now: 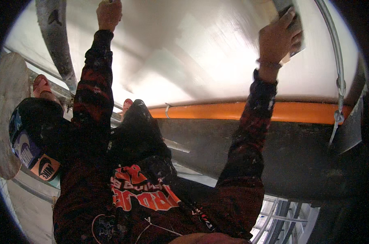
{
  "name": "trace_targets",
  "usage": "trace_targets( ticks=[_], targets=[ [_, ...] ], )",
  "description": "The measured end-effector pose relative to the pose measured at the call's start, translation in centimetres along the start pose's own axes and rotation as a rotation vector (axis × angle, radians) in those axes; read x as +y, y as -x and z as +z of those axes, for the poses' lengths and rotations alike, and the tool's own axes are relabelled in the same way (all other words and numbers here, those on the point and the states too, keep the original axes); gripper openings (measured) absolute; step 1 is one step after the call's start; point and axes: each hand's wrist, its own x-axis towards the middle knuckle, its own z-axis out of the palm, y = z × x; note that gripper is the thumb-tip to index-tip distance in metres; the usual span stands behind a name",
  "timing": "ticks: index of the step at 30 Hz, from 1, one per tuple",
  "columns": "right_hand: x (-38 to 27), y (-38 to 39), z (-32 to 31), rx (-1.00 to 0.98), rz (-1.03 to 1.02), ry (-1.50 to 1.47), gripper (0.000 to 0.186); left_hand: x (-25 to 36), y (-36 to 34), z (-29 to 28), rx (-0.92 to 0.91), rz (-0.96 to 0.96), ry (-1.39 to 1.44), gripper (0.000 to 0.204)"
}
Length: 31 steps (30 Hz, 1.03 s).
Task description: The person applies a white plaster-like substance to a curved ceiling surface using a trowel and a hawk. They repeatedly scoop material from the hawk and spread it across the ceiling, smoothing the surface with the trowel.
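A broad, pale, glossy surface (184,53) fills the space before me. My right hand (278,40) is up at the far right, its fingers bent over a flat block (282,5) with a dark back and tan edges. That block lies against the pale surface or very close to it; the picture does not settle which. At the top, left of centre, my left hand (109,16) is closed in a fist. Something small shows at its upper side, cut off by the picture's edge, and I cannot make it out.
An orange pipe (217,111) runs along the pale surface's lower edge, above a dark grey plank (205,138). A cable with knotted joints (335,40) hangs at the right. A grey post (54,36) and a worn board (9,118) stand left, near my red sandal (41,84).
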Motion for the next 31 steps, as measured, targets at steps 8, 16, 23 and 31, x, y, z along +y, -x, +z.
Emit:
trace_targets(
  ticks=[8, 16, 23, 31],
  targets=[
    [-11.2, 10.3, 5.1, -0.203, 0.058, -0.274, 0.058, 0.8, 0.0, -0.4, 0.092, 0.091, -0.006, 0.053],
    [-30.6, 29.2, 2.3, -0.545, 0.065, -0.378, 0.061, -1.0, -1.6, -2.0, 0.090, 0.073, 0.093, 0.048],
    [-33.9, 37.5, 1.1, -0.873, 0.013, -0.538, 0.053, -0.2, -1.5, -0.9, -0.040, 0.136, 0.300, 0.046],
    [-13.4, 21.8, -1.8, -0.635, 0.117, -0.440, 0.054, -1.5, -0.8, 2.5, -0.218, 0.052, 0.457, 0.045]
  ],
)
